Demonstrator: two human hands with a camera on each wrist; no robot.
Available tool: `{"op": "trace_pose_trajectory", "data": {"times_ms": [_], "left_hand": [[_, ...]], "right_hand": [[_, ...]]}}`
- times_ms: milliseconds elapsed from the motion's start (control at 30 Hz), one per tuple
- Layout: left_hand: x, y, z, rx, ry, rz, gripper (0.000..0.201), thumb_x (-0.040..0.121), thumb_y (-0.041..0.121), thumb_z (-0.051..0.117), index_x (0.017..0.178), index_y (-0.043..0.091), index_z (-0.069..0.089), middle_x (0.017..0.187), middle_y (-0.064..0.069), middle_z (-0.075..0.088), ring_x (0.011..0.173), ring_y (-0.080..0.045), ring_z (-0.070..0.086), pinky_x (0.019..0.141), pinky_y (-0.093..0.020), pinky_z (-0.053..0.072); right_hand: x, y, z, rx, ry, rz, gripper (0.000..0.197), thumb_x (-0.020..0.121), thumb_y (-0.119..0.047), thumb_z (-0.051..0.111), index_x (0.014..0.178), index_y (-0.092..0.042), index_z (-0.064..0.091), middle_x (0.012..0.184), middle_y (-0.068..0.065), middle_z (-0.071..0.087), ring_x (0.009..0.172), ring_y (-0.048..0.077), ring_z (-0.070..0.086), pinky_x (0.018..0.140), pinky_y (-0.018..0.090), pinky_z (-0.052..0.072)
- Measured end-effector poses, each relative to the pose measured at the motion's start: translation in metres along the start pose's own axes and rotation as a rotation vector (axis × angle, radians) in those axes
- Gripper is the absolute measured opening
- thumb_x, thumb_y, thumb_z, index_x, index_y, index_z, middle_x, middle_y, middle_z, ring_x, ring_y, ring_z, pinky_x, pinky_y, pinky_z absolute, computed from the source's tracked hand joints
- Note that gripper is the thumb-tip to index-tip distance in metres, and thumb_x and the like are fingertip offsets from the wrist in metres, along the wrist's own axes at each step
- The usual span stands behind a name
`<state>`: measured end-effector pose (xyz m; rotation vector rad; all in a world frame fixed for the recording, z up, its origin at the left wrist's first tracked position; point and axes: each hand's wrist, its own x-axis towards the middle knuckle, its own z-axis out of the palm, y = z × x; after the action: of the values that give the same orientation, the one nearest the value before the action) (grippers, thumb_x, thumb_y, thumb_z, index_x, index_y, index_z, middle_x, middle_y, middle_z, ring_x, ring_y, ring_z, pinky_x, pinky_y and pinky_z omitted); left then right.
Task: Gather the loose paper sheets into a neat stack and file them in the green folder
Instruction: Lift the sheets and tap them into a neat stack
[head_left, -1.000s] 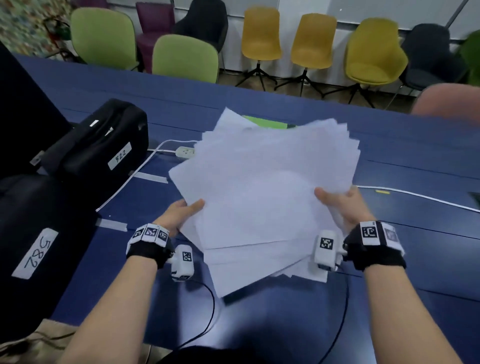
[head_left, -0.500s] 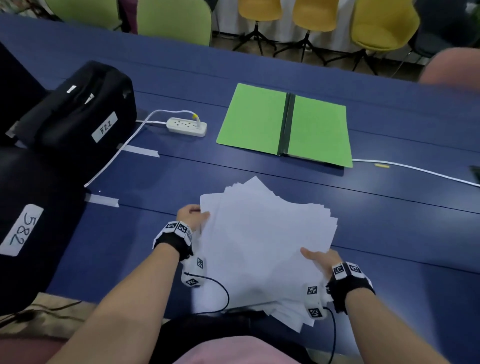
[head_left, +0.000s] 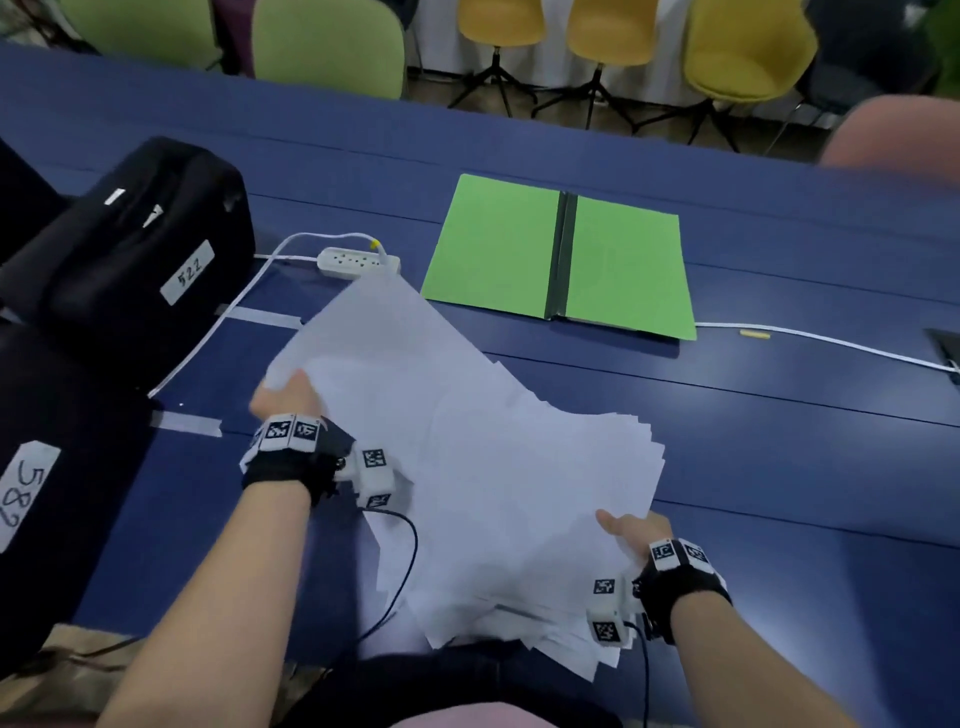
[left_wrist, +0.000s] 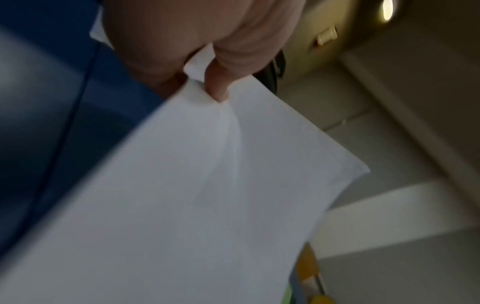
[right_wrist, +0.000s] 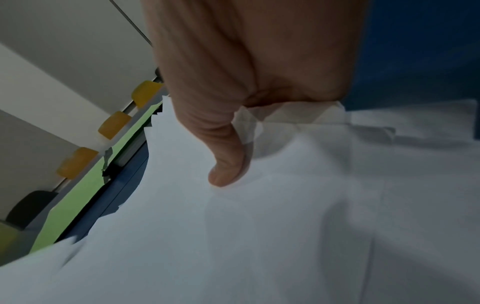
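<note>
A fanned, uneven bundle of white paper sheets (head_left: 483, 467) lies tilted over the blue table's near edge. My left hand (head_left: 285, 397) pinches the far-left part of the sheets (left_wrist: 221, 185), thumb on top (left_wrist: 217, 90). My right hand (head_left: 631, 527) grips the near-right side, its thumb (right_wrist: 226, 164) pressed on the top sheet (right_wrist: 285, 226); the other fingers are hidden under the paper. The green folder (head_left: 561, 254) lies open and flat beyond the sheets, a dark spine down its middle. It also shows as a green strip (right_wrist: 78, 205) in the right wrist view.
Black cases with white labels (head_left: 130, 249) crowd the left side. A white power strip (head_left: 358, 262) and its cord lie left of the folder; a white cable (head_left: 831, 343) runs to the right. Tape strips (head_left: 187, 423) stick to the blue table (head_left: 779, 467). Chairs stand beyond the far edge.
The bundle came down from in front of the folder to the table's near edge. My left hand has now moved up and out to the left, lifting that side of the sheets.
</note>
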<state>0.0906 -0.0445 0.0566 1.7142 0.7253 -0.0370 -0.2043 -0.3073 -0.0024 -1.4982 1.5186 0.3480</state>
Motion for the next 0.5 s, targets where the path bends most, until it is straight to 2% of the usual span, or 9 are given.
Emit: {"op": "trace_pose_trajectory", "data": {"times_ms": [67,100,167,200,267,367,467,500], "left_hand": [[0.004,0.017,-0.014,-0.162,0.093,0.031,0.039,0.087,0.005,0.051,0.125,0.001,0.054,0.114,-0.006,0.059,0.102,-0.018,0.059,0.084,-0.029,0.048],[0.001,0.029,-0.020,-0.222,0.089,0.123,0.036,0.085,0.005,0.051,0.121,0.000,0.056,0.110,-0.007,0.061,0.096,-0.017,0.059,0.082,-0.030,0.050],[-0.015,0.056,-0.027,-0.308,0.000,0.352,0.023,0.083,0.004,0.051,0.104,0.005,0.062,0.094,-0.005,0.064,0.081,-0.014,0.058,0.075,-0.029,0.050],[-0.027,0.068,-0.030,-0.340,-0.060,0.413,0.018,0.082,0.004,0.052,0.094,0.014,0.062,0.087,0.000,0.063,0.078,-0.012,0.058,0.073,-0.029,0.051],[-0.051,0.086,-0.029,-0.389,-0.169,0.475,0.023,0.081,0.005,0.054,0.081,0.028,0.057,0.083,0.007,0.063,0.080,-0.013,0.062,0.076,-0.036,0.055],[-0.068,0.091,-0.025,-0.418,-0.248,0.478,0.021,0.079,0.007,0.056,0.084,0.027,0.057,0.089,0.001,0.066,0.084,-0.018,0.065,0.079,-0.044,0.058],[-0.064,0.076,-0.021,-0.386,-0.263,0.397,0.022,0.078,0.001,0.054,0.091,0.017,0.058,0.088,-0.001,0.066,0.077,-0.016,0.063,0.070,-0.035,0.056],[-0.062,0.068,-0.021,-0.348,-0.273,0.379,0.023,0.076,-0.001,0.054,0.093,0.014,0.059,0.087,-0.002,0.066,0.074,-0.015,0.061,0.065,-0.031,0.053]], "right_hand": [[0.000,0.002,0.001,-0.034,0.002,0.003,0.048,0.090,-0.023,0.062,0.125,0.008,0.052,0.132,0.020,0.054,0.119,0.035,0.053,0.093,0.035,0.043],[0.002,0.003,0.002,-0.044,0.000,0.004,0.047,0.092,-0.024,0.059,0.126,0.008,0.052,0.134,0.020,0.053,0.120,0.035,0.052,0.095,0.035,0.042],[0.006,0.003,0.004,-0.054,-0.006,-0.006,0.046,0.092,-0.022,0.058,0.126,0.009,0.051,0.134,0.020,0.053,0.121,0.035,0.052,0.094,0.034,0.042],[0.007,0.003,0.004,-0.048,-0.006,-0.001,0.046,0.092,-0.020,0.058,0.127,0.009,0.050,0.134,0.020,0.053,0.120,0.035,0.052,0.094,0.036,0.042],[0.009,0.006,0.004,-0.013,-0.012,0.024,0.046,0.092,-0.016,0.058,0.128,0.010,0.048,0.133,0.021,0.052,0.110,0.033,0.054,0.090,0.038,0.042],[0.009,0.010,0.002,0.043,-0.028,0.034,0.046,0.091,-0.016,0.060,0.128,0.008,0.048,0.125,0.019,0.055,0.096,0.030,0.051,0.082,0.037,0.041],[0.007,0.009,0.003,0.056,-0.027,0.036,0.045,0.092,-0.017,0.058,0.129,0.006,0.049,0.127,0.019,0.054,0.100,0.030,0.053,0.085,0.037,0.043],[0.004,0.009,0.003,0.050,-0.030,0.034,0.044,0.093,-0.019,0.057,0.128,0.006,0.050,0.127,0.019,0.054,0.099,0.028,0.052,0.083,0.034,0.041]]}}
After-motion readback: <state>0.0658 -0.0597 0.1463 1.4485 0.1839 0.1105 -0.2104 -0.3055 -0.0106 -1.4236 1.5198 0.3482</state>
